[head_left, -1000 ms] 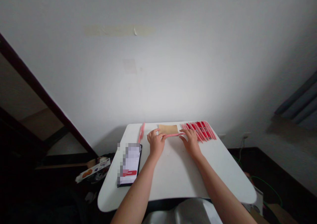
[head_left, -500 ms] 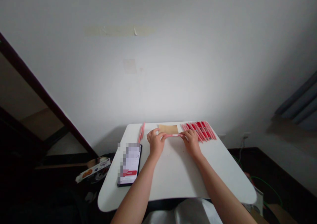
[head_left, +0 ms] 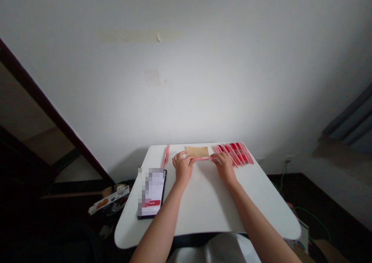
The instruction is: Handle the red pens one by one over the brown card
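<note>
A slim pink pen lies level between my two hands over the white table. My left hand pinches its left end with thumb and fingers. At the other end, my right hand closes on it in the same way. Just behind the pen is a tan piece of paper. Several pink and red pens lie side by side at the back right, close to my right hand. Another pink pen rests at the back left of the table.
A phone with a lit, partly blurred screen lies left of my left forearm. The white table has rounded corners and stands against a pale wall. Boxes and cables are on the dark floor at both sides.
The pen has turned slightly between my fingers: its white marking, plain before, is now less visible. Both hands stay in the same place.
</note>
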The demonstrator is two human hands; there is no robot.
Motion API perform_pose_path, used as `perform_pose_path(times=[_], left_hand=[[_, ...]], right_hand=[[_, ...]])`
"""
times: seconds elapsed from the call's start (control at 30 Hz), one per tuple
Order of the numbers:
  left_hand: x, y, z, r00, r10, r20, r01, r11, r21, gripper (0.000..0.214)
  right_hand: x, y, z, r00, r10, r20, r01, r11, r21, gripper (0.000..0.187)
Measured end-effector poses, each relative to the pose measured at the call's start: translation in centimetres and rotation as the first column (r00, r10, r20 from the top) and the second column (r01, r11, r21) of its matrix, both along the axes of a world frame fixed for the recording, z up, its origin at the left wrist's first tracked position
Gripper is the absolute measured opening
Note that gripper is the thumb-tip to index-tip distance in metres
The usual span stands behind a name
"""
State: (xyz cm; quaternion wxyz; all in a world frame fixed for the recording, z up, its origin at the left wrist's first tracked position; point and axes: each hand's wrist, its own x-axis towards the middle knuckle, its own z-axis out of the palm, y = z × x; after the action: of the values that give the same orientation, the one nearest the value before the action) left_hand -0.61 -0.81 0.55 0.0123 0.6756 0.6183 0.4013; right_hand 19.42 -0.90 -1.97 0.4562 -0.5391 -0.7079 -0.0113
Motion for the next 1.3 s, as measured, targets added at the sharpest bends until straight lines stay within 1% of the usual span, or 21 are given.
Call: perform_pose_path(times=[0.33, 0.57, 0.73, 1.13, 1.3], left_hand=[[-0.04, 0.14, -0.18, 1.0, -0.004, 0.004, 0.004, 1.0, 0.007, 0.011], [0.14, 0.03, -0.03, 1.0, 0.003, -0.008, -0.003, 1.0, -0.011, 0.013], [0.15, -0.09, 0.17, 1.0, 0.003, -0.002, -0.003, 1.0, -0.015, 0.01], [0.01, 0.14, -0.09, 1.0, -0.013, 0.006, 0.013, 1.0, 0.02, 0.011], [0.1, 0.11, -0.03, 1.0, -0.004, -0.011, 0.004, 1.0, 0.016, 0.011]], right_hand=[[0.12, 0.1, -0.12, 1.0, 0.005, -0.006, -0.005, 0.999, -0.041, 0.035], [0.06, 0.16, -0.06, 1.0, -0.004, -0.006, 0.004, 1.0, 0.013, 0.032], [0.12, 0.24, -0.2, 1.0, -0.006, 0.012, 0.006, 1.0, 0.013, 0.025], [-0.01, 0.03, 0.07, 1.0, -0.015, 0.011, 0.015, 1.0, -0.025, 0.03], [-0.09, 0.01, 0.12, 1.0, -0.016, 0.007, 0.016, 1.0, 0.014, 0.029]])
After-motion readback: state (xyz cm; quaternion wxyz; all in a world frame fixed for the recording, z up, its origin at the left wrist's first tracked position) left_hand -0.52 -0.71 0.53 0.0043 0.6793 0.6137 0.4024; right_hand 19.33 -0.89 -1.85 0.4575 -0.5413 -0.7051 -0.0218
